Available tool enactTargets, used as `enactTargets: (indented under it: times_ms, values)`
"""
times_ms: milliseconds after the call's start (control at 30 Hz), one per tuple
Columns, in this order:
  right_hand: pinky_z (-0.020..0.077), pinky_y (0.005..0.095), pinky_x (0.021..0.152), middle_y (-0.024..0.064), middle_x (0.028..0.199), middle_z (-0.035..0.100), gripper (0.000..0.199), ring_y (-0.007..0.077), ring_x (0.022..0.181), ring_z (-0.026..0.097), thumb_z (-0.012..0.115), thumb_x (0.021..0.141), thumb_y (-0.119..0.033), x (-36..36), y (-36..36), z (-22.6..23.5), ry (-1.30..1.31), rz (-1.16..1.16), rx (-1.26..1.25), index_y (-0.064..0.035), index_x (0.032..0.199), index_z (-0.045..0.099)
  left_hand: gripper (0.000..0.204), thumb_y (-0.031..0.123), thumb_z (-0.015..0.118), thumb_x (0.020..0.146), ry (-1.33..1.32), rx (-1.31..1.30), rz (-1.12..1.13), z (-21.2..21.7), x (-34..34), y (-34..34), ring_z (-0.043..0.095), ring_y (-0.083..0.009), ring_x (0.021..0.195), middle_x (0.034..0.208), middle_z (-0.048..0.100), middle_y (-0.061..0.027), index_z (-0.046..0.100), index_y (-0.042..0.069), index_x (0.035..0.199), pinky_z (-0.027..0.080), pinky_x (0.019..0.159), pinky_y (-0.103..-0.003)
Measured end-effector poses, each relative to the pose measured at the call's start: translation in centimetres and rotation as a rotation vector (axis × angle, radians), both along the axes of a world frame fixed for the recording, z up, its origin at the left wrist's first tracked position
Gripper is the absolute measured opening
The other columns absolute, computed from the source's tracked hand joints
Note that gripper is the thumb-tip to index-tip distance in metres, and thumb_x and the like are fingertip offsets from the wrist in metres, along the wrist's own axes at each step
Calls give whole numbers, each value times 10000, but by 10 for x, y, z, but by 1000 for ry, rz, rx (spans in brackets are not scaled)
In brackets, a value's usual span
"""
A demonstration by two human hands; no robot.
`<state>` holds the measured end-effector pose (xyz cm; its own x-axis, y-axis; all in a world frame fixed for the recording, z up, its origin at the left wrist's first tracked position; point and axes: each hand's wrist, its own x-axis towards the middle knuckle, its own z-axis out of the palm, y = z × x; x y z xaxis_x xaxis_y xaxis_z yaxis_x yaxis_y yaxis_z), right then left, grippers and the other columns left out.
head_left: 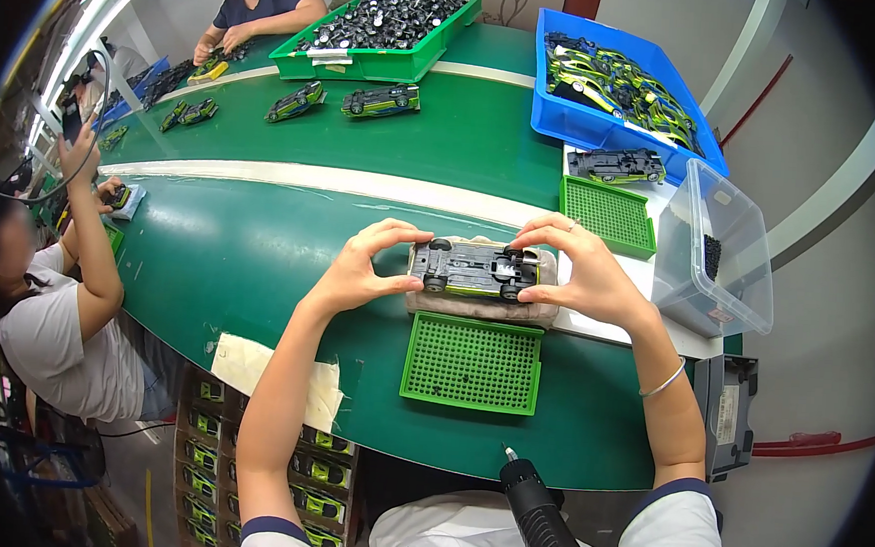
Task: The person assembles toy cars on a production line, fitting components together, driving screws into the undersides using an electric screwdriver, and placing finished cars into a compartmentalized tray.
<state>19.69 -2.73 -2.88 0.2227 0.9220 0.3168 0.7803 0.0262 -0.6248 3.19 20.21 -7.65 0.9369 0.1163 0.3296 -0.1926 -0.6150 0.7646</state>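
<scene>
A toy car (480,269) lies upside down, its dark underside and wheels up, on a beige pad (486,307) on the green belt (238,251). My left hand (363,264) pinches the car's left end with thumb and fingers. Over the right end, my right hand (583,272) grips the car by the rear wheels. Both forearms reach in from the lower edge.
Just below the pad lies a green perforated tray (471,363); a second one (608,215) lies to the upper right. A blue bin (619,84) of car bodies, a clear box (719,251), a green bin (382,29) of parts. An electric screwdriver (542,526) rests near my chest. Other people work at left and far side.
</scene>
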Motion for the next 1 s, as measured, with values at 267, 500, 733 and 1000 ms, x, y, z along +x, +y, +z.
enactTargets:
  times_ms: [267,500,733,1000]
  values:
    - [406,330,845,70,977,560,305,222,955,519,701,669,-155,5,-1,-8,8,-81,-20,-63,933,578,485,177,726,634,-6,-66,-20,1,-1,-1,503,-214,1016,1044,552,-85,571,59,1078,364,917,-325]
    - [396,326,853,76,970,528,411,213,938,511,693,677,-271,10,-1,-22,4,-145,-179,-68,1000,542,486,173,735,630,6,-14,-11,1,1,-1,504,-215,1011,1043,551,-86,572,51,1072,361,914,-317]
    - [386,328,871,75,986,527,437,210,949,507,710,672,-244,3,-3,-4,-31,-101,13,-47,1014,521,528,183,725,633,-8,-17,-24,2,2,0,498,-205,1020,1040,552,-82,546,59,1114,351,921,-317]
    - [249,530,965,71,1152,493,608,260,1099,452,668,684,-325,-83,-49,63,409,1459,-215,-89,1202,454,413,205,615,753,-4,-253,2,-15,1,5,514,-166,988,1014,573,-70,528,46,1124,362,908,-303]
